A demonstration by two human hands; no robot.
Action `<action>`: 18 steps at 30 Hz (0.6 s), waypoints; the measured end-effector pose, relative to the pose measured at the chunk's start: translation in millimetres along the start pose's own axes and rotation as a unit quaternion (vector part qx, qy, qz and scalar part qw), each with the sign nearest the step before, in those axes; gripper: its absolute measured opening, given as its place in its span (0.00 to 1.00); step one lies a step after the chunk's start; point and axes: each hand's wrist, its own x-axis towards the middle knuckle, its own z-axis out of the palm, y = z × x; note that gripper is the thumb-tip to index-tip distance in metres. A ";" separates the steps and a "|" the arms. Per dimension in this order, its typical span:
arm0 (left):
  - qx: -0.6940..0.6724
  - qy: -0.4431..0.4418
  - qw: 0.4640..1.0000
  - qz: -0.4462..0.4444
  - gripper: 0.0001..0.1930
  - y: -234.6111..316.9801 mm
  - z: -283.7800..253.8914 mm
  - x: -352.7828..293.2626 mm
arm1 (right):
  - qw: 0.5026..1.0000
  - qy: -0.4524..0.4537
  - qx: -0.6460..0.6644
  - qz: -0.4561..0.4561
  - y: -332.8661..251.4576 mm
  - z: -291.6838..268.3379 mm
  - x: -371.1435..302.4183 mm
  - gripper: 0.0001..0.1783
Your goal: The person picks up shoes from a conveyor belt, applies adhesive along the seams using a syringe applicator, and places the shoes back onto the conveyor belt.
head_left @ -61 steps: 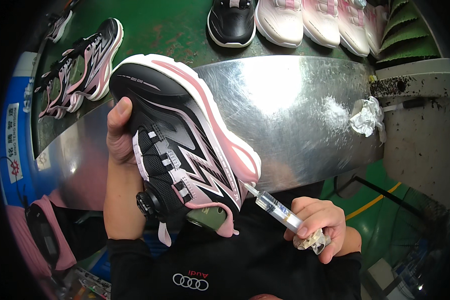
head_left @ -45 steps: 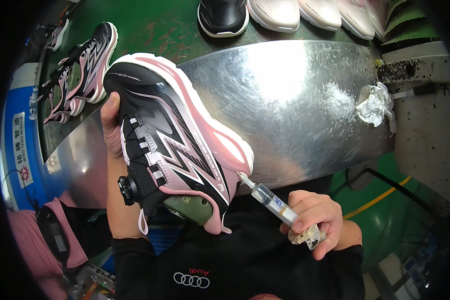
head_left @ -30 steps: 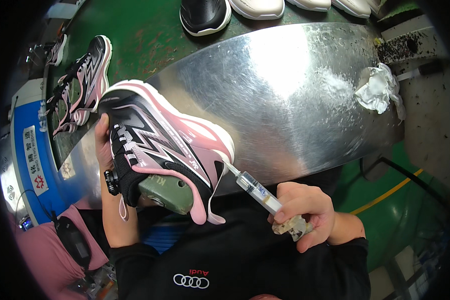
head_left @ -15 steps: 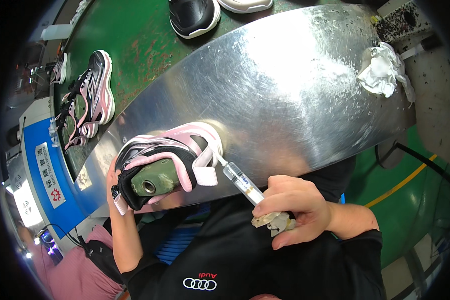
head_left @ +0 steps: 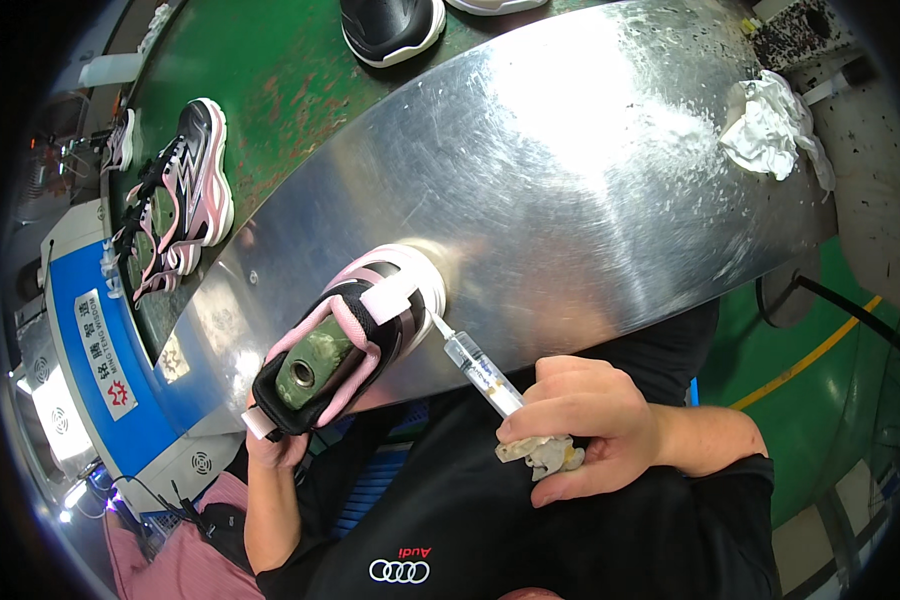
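A black, pink and white sneaker is tilted over the metal tabletop, its toe pointing away from me. Inside its opening sits a green shoe last with a round metal-rimmed hole. My left hand is closed around the heel end, with the fingers partly hidden beneath it. A clear syringe is gripped in my right hand, and its thin white tip reaches the sole edge at the shoe's right side. Whitish crumpled material is bunched at the syringe's rear, under my fingers.
The shiny metal tabletop borders a green surface. A matching sneaker rests on the green at left, and a black shoe stands at the far edge. Crumpled white tissue lies far right. A blue-and-white machine is at left.
The sneaker has been turned so its toe points farther away and its right side faces the syringe. My left hand has shifted with the heel; the syringe tip stays near the sole.
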 end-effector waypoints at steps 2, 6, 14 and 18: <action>-0.016 0.036 0.999 -0.020 0.31 -0.3 9.6 -4.0 | 1.000 0.005 0.002 0.001 -1.0 3.5 -2.0 0.26; -0.077 0.182 0.975 -0.100 0.14 -0.9 59.5 -16.6 | 0.999 -0.022 0.001 0.045 -12.7 0.6 -0.6 0.25; -0.131 -0.097 0.982 -0.095 0.40 -35.5 47.5 -40.0 | 0.999 -0.018 -0.023 0.042 -22.1 7.3 0.0 0.25; -0.130 -0.115 0.982 -0.074 0.43 -46.9 68.8 -41.0 | 0.998 -0.021 -0.023 0.050 -30.3 10.5 3.4 0.25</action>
